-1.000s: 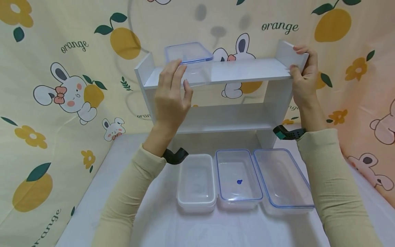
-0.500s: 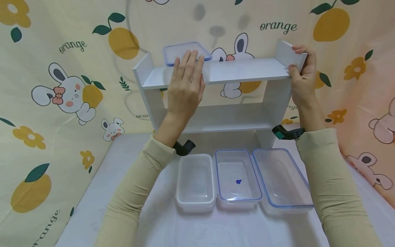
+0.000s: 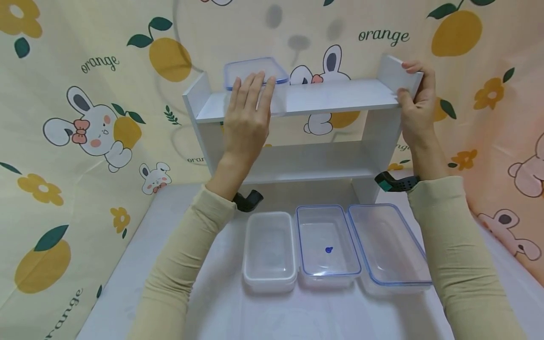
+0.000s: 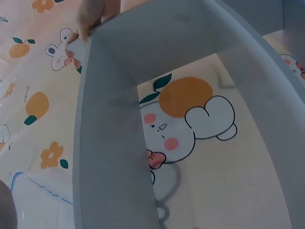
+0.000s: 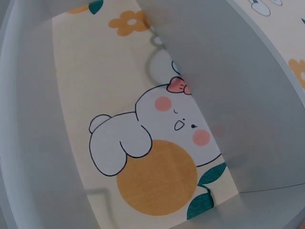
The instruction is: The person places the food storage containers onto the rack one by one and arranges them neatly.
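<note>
"Cheerful backdrop [image 3: 238,33] over there: cream, turning pinkish toward the right."

"Busy, too. I can see white rabbits [image 3: 99,123], plump oranges [image 3: 456,34] with green leaves, yellow flowers [image 3: 41,189], and the word 'orange' in dark script [image 3: 384,36]."

"And those grey blots up high?"

"Roundish, blurry shadows [image 3: 299,42]. There's a thin curved shadow line [image 3: 176,23] left of them as well."

"What about the surface [image 3: 216,311] below?"

"Plain white, softly lit, its left edge running along the print."
</note>
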`<state>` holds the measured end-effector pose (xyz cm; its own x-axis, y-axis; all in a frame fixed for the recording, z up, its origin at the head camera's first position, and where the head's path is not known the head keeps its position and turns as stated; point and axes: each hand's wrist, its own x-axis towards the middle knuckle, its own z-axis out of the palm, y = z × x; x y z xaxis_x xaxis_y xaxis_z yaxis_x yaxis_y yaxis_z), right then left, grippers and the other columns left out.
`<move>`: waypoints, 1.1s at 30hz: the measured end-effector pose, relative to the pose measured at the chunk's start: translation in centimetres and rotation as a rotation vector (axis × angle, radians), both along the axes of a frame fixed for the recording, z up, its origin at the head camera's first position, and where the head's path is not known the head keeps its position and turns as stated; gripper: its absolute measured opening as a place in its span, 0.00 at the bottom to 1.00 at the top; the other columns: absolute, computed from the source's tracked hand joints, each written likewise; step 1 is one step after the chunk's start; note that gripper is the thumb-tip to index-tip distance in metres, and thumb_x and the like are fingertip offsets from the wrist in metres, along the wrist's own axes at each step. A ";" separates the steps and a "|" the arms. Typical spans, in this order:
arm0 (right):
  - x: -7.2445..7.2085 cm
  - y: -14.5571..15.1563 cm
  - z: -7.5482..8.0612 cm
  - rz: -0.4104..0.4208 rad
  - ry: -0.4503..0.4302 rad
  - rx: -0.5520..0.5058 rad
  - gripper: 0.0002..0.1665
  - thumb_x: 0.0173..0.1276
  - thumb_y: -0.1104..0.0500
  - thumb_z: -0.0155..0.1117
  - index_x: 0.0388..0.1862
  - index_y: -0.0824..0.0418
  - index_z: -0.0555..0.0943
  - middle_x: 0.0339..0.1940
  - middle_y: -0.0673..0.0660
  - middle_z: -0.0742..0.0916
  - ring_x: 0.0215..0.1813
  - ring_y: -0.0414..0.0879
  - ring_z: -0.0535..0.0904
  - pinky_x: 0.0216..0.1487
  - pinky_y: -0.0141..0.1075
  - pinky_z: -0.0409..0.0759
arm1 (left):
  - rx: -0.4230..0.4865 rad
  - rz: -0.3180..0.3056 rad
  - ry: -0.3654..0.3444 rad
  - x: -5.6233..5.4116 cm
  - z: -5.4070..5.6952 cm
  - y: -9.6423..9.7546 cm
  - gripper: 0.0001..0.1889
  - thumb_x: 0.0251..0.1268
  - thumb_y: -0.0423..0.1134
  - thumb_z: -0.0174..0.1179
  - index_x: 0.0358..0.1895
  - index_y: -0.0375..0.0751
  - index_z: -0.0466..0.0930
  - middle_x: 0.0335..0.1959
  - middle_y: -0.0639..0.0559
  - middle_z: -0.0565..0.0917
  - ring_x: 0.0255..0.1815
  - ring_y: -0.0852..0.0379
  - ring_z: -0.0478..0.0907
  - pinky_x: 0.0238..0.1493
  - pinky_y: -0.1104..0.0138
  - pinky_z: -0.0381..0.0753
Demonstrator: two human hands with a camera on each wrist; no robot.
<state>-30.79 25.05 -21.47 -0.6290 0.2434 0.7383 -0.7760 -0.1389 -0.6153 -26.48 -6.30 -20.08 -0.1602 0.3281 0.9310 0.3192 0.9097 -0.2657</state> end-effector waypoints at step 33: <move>-0.5 0.3 -0.4 -0.022 -0.016 0.008 0.24 0.64 0.78 0.41 0.51 0.55 0.70 0.61 0.48 0.73 0.71 0.48 0.60 0.80 0.37 0.55 | 0.165 -0.155 -0.089 -0.2 -1.6 -5.7 0.20 0.76 0.35 0.40 0.63 0.33 0.72 0.66 0.39 0.75 0.71 0.44 0.68 0.77 0.54 0.61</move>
